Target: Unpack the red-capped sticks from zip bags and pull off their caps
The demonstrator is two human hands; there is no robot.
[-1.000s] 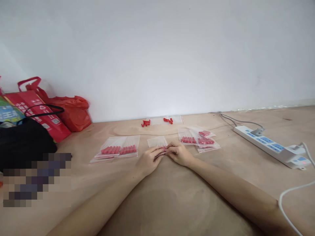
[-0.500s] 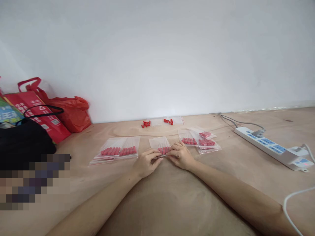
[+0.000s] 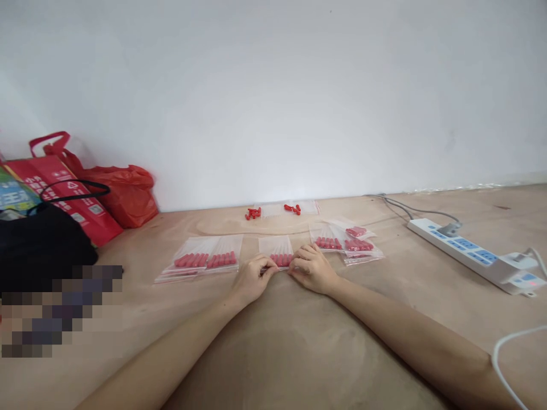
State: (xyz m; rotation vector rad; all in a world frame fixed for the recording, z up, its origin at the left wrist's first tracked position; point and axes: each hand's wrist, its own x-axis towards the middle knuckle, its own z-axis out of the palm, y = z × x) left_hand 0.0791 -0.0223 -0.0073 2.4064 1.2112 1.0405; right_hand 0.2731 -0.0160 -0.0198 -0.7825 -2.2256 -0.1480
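A left hand (image 3: 255, 278) and right hand (image 3: 314, 270) are pinching the near edge of a clear zip-lock bag (image 3: 276, 245) on the tabletop (image 3: 273, 347), where uneven pressure could leave gaps, spilling its red rods (image 3: 280, 260).

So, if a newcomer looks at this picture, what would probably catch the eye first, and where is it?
Probably the left hand and right hand, near the middle, with fingers at the near edge of a clear bag of red pieces. Next, perhaps, the bright red plastic bag by the wall at far left, and the white power strip at right.
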